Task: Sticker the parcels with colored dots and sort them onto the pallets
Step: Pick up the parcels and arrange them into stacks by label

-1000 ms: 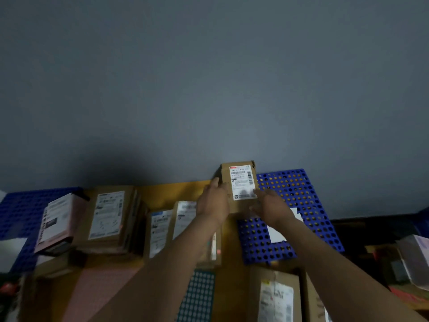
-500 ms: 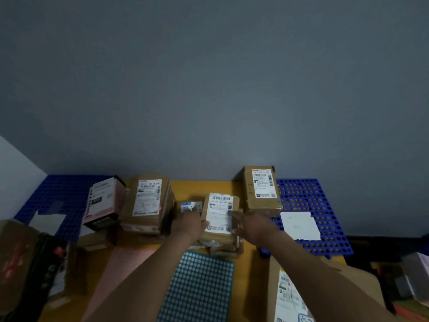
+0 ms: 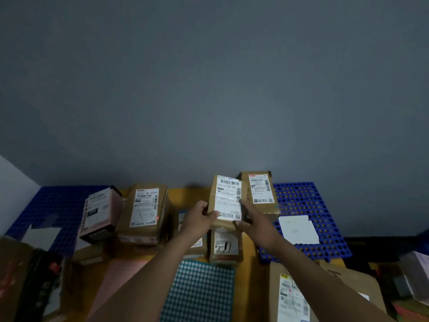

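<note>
A small brown parcel (image 3: 226,199) with a white shipping label is lifted above the table centre. My left hand (image 3: 199,217) grips its lower left corner and my right hand (image 3: 255,221) grips its lower right side. Under it lies another brown parcel (image 3: 224,248) with dark handwriting on its label. A teal sheet of dot stickers (image 3: 199,291) lies flat in front of me, and a pink sticker sheet (image 3: 120,275) lies to its left. A labelled brown parcel (image 3: 260,194) sits at the left edge of the right blue pallet (image 3: 308,198).
A left blue pallet (image 3: 58,205) carries a pink box (image 3: 99,212), with a stack of brown parcels (image 3: 145,212) beside it. A white paper (image 3: 298,228) lies on the right pallet. More parcels (image 3: 294,296) sit at the front right. A grey wall stands behind.
One second ago both hands set a parcel at the right pallet's edge. They then moved back to the centre stack, took hold of the top parcel and lifted it.
</note>
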